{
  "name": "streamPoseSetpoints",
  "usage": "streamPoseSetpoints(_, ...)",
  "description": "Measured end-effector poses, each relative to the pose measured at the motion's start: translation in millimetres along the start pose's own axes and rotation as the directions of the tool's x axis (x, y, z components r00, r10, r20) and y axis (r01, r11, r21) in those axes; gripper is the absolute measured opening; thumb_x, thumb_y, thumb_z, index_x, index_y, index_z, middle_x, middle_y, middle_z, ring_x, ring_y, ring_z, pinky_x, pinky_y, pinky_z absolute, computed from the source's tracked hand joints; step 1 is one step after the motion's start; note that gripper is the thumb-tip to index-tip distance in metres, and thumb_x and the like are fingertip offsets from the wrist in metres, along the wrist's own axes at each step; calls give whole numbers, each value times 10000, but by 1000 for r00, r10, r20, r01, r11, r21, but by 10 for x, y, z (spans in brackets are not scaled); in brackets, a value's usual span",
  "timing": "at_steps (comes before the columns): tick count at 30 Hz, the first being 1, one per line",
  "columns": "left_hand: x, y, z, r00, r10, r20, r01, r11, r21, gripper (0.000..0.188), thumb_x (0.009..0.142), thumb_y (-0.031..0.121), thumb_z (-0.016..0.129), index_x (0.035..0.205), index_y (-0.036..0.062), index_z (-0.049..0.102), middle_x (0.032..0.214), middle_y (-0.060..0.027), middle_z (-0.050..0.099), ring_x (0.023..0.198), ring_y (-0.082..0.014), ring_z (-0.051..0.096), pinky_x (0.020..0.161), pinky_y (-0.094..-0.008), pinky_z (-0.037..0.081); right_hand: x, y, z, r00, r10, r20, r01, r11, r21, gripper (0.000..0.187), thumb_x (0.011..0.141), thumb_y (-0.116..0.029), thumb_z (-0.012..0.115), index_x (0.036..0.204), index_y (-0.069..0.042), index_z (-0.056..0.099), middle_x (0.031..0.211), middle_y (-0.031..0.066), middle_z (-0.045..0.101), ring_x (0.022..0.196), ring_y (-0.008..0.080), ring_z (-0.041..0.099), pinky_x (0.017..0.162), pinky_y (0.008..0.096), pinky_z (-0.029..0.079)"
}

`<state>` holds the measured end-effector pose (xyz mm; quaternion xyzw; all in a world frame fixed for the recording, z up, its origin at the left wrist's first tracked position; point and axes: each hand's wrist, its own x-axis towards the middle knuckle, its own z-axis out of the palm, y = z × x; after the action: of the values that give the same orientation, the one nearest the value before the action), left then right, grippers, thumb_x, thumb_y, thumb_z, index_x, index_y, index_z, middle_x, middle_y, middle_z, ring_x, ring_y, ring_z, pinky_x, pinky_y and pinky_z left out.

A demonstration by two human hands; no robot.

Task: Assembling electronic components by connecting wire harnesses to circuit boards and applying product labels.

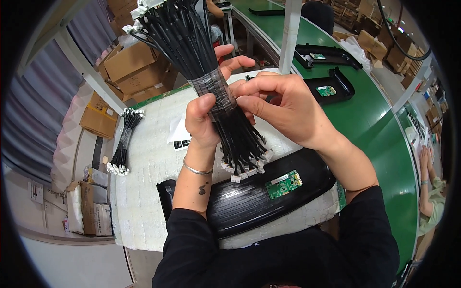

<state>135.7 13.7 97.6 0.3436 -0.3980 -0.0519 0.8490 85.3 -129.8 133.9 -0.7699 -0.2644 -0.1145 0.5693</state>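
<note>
A thick bundle of black cables (pixel 185 45) with white plug connectors at both ends is held up in front of me. Clear tape (pixel 214 93) wraps its middle. My left hand (pixel 204 115) is closed around the bundle from beneath, its thumb on the near side and its fingers behind. My right hand (pixel 288 105) pinches with thumb and forefinger at the tape's right edge. Below the cables lies a curved black plastic housing (pixel 235 206), with a green circuit board (pixel 284 185) in it.
A second cable bundle (pixel 126 141) lies at the worktable's (pixel 144 201) left edge. On the right, a green conveyor belt (pixel 374 153) carries more black housings (pixel 336 86) with boards. White frame posts (pixel 290 36) rise nearby. Cardboard boxes (pixel 129 62) stand behind; another person's hands (pixel 425 158) are far right.
</note>
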Motion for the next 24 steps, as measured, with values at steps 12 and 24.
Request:
streamPoseSetpoints(12, -28, 57, 8, 999, -19, 31, 10, 964, 265, 995, 606, 472, 648, 1395, -23, 298, 1260, -203, 470, 791, -189, 645, 530, -264, 559, 82, -86, -98, 982, 139, 124, -145, 989, 40, 74, 790, -37, 639, 768, 31, 657, 621, 35, 607, 580, 73, 567, 551, 229, 463)
streamPoseSetpoints(24, -76, -24, -114, 964, -186, 190, 207, 974, -95, 918, 697, 353, 738, 1431, 38, 285, 969, -123, 620, 739, -180, 633, 518, -274, 525, 40, -24, -99, 962, 216, 167, -272, 699, 662, 104, 812, -138, 623, 817, -35, 641, 720, 9, 591, 641, 85, 544, 574, 253, 477)
